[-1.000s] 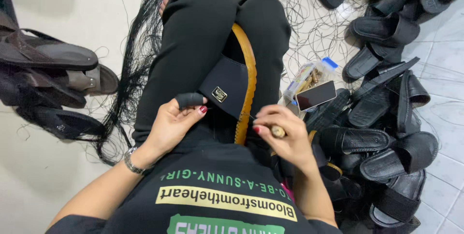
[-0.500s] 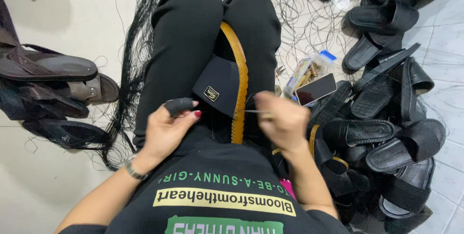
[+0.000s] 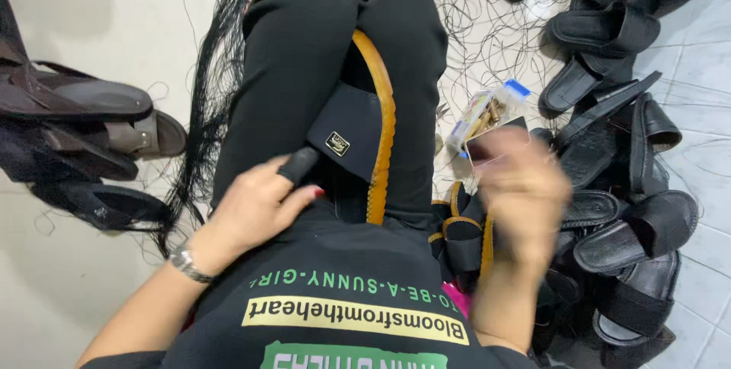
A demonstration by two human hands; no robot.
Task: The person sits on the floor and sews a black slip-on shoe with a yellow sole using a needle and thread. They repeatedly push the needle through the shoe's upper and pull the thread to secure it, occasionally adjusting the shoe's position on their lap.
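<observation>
person sits on the floor with a black sandal wedged between the knees, tan sole edge up, small metal badge on the strap. left hand lies on the lap just beside the sandal, fingers curled, index finger in a dark cover touching the strap's near edge; it steadies the sandal, no full grip on it. right hand is off to the right, raised over the heap, blurred by motion, so cannot tell if it is open or closed or what it holds; no thread or needle can be made out. looks like mid-stitching on this sandal: strap sits on the sole, seam not visibly finished. another tan-edged sandal lies by the right hip. pile of black sandals on the right, brown sandals on the left, loose black thread on the floor, a small clear box near the right knee.
</observation>
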